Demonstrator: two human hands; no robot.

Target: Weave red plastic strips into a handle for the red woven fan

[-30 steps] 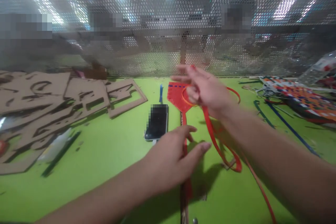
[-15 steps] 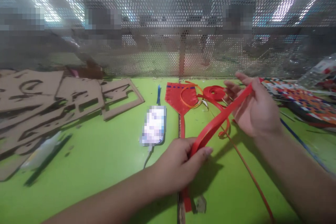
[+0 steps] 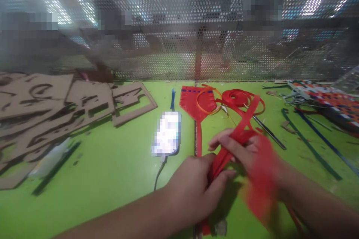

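Observation:
My left hand (image 3: 200,183) is closed round a flat red strip (image 3: 223,158), which runs up and away to the right. Close beside it, my right hand (image 3: 241,149) pinches the same strip between thumb and fingers. A loose stretch of red strip hangs over the right hand, smeared by motion. Beyond the hands lie a coil of red strip (image 3: 238,97) and a red pointed piece (image 3: 196,101) with a blue band woven near its top. An orange loop (image 3: 209,112) rests partly on that piece.
Cut cardboard sheets (image 3: 47,108) pile up at the left. A phone (image 3: 167,132) with a cable (image 3: 159,173) lies left of the hands. At the right are a dark pen-like tool (image 3: 269,132), a green strip (image 3: 311,147) and a woven multicoloured piece (image 3: 328,99). A perforated metal screen (image 3: 168,56) closes the back.
My right hand has come down and left, from raised with fingers apart to gripping the strip beside my left hand. The strip's loose part now swings over the right wrist, uncovering the pen-like tool.

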